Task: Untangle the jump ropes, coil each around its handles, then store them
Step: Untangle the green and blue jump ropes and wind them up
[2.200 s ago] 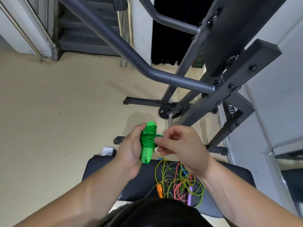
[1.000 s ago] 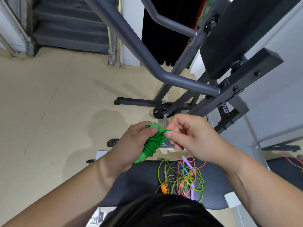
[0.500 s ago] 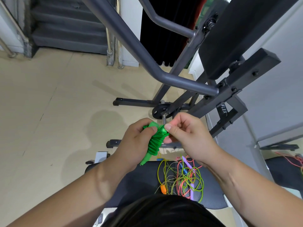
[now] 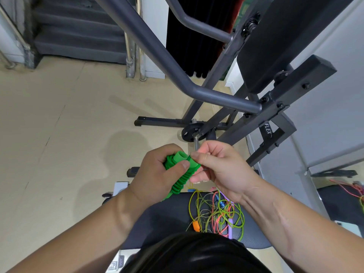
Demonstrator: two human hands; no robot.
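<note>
left hand (image 4: pixel 157 174) grip: curled round coiled green jump rope (image 4: pixel 182 177), long axis slanting up toward the right grip | right hand (image 4: pixel 222 168) grip: pinching the rope end at the bundle's top | judged step: tuck end | tangled ropes (image 4: pixel 216 211): on bench (image 4: pixel 167 213), below both grips

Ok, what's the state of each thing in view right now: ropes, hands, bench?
green jump rope: coiled round its handles, held in the air.
left hand: grips the coiled bundle.
right hand: pinches the bundle's top end.
tangled ropes: yellow-green and pink, heaped on the bench, not yet coiled.
bench pad: bears the heap.
</note>
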